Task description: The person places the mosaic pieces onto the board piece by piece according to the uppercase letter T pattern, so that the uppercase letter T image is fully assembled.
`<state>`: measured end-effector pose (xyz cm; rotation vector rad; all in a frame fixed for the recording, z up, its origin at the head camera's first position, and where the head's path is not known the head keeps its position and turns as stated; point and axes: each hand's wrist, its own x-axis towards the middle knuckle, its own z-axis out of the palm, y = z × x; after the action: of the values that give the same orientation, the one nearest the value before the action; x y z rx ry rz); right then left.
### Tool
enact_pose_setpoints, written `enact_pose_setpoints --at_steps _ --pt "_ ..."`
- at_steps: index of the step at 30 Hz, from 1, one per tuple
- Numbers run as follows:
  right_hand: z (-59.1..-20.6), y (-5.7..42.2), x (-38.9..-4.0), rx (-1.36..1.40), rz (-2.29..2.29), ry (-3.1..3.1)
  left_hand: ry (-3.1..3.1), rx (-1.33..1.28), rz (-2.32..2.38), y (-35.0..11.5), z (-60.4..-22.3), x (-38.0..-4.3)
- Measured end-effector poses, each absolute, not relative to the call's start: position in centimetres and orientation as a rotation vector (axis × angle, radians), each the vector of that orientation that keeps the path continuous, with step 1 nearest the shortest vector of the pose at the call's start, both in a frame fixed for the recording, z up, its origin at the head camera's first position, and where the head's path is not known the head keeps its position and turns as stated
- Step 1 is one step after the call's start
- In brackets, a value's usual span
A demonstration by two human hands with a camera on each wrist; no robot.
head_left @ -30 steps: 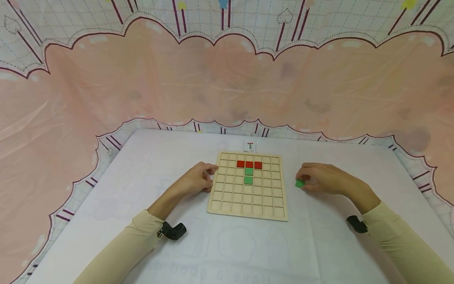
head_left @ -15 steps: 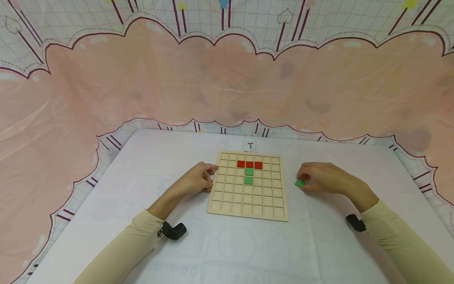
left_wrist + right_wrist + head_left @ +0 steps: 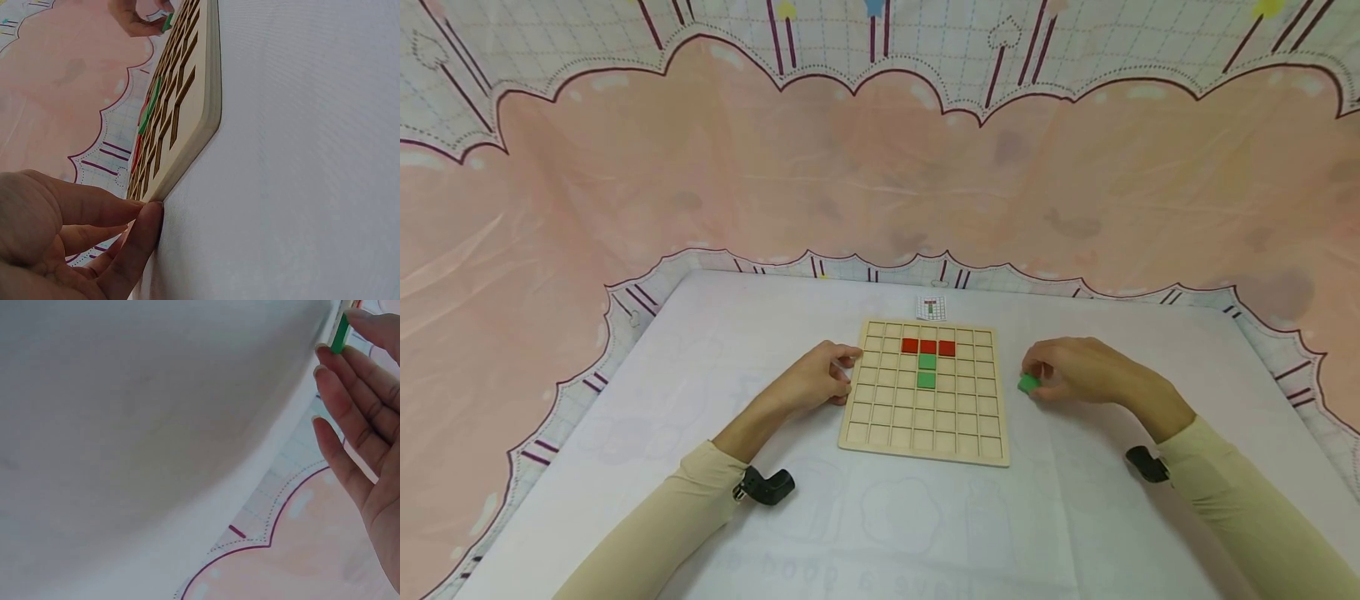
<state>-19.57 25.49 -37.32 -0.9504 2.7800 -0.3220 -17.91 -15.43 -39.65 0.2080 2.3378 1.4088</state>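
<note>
A wooden grid board [image 3: 886, 435] lies on the white table, with three red tiles [image 3: 928, 347] in a row and two green tiles [image 3: 927, 380] below the middle one. My left hand [image 3: 812, 379] holds the board's left edge, thumb and index fingertip meeting at its side in the left wrist view. Off the board's right side, my right hand [image 3: 1078, 371] pinches a loose green tile [image 3: 1027, 383] between thumb and fingers. In the right wrist view this square tile [image 3: 340, 334] shows edge-on at the fingertips, the other fingers extended.
Just behind the board lies a small card [image 3: 931, 308] printed with a T-shaped grid pattern. A peach and white patterned cloth [image 3: 880, 183] hangs at the table's back and sides. Each wrist carries a black camera [image 3: 767, 486].
My right hand has shifted slightly left and away from me, bringing the green tile nearer the board. The left hand and the board have stayed in place.
</note>
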Motion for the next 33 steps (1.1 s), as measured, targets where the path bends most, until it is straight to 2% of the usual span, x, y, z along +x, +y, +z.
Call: enact_pose_setpoints --at_steps 33 --pt "-36.6 21.5 -20.5 -1.086 -0.362 2.741 2.334 0.216 1.399 -15.5 -39.9 -18.2"
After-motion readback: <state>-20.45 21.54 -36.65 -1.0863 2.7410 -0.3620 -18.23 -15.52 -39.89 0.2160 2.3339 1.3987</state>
